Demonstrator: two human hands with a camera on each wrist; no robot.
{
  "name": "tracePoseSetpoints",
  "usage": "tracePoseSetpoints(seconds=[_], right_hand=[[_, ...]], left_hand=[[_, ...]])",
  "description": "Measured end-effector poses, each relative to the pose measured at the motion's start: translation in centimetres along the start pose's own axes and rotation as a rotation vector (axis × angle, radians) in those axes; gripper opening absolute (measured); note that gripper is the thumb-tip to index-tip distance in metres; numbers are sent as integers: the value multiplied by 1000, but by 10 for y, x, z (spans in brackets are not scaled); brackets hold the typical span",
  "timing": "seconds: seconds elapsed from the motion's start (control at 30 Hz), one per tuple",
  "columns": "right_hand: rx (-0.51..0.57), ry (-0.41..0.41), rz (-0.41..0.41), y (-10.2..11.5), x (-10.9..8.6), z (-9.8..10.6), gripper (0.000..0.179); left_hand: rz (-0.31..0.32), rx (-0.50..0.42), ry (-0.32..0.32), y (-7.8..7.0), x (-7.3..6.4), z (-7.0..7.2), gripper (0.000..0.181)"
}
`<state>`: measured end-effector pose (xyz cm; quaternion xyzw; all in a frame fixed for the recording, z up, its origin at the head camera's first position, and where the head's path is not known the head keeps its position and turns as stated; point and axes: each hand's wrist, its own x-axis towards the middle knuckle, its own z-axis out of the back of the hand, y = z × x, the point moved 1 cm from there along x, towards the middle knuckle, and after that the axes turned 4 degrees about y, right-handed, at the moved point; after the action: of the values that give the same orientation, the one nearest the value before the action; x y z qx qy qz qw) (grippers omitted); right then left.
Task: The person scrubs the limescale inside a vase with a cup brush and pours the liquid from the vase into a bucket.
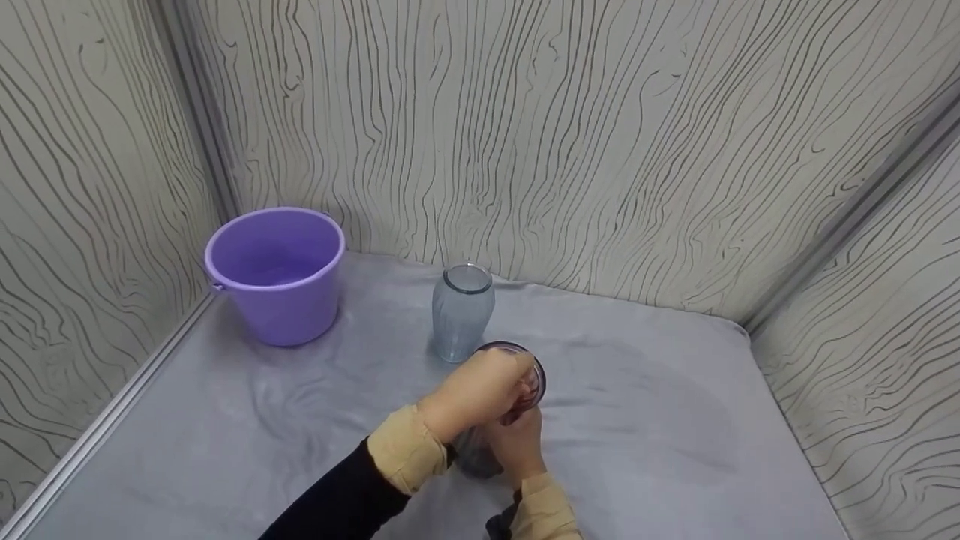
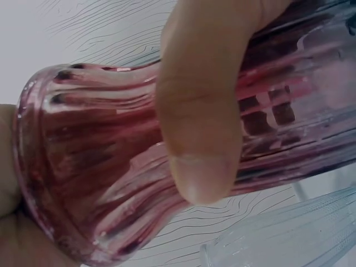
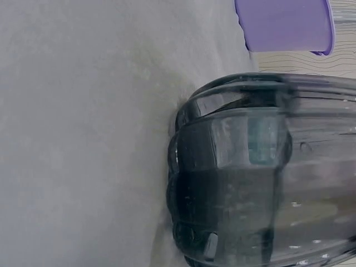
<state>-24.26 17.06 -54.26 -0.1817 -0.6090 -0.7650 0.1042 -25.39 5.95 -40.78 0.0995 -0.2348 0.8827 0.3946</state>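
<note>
A purple-tinted ribbed glass vase (image 2: 111, 167) with a flared mouth is held tilted near the front of the table. My right hand (image 1: 517, 446) grips it around the neck, and its thumb (image 2: 200, 111) lies across the glass in the left wrist view. At the mouth is my left hand (image 1: 484, 386), bent over the rim, its fingers mostly hidden there; I cannot tell whether they hold something. The vase's thick, dark, scalloped base (image 3: 228, 172) shows in the right wrist view, close over the cloth.
A pale blue glass vase (image 1: 461, 322) stands upright just beyond my hands. At the back left is a purple bucket (image 1: 289, 307). Grey cloth (image 1: 637, 420) covers the table, with wood-patterned panels (image 1: 480, 135) on the back and both sides.
</note>
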Motion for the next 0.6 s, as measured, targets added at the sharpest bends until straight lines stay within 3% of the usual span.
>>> tracePoseSetpoints(seconds=[0.1,0.23,0.6], right_hand=[[-11,3,23,1,0,1,43],[64,37,-36,2,1,1,47],[134,52,-150,4,-1,2,52]], left_hand=[[-9,50,-18,0,0,-2,13],[5,98,-24,-2,1,-2,12],[76,169,30,-9,1,-2,12]])
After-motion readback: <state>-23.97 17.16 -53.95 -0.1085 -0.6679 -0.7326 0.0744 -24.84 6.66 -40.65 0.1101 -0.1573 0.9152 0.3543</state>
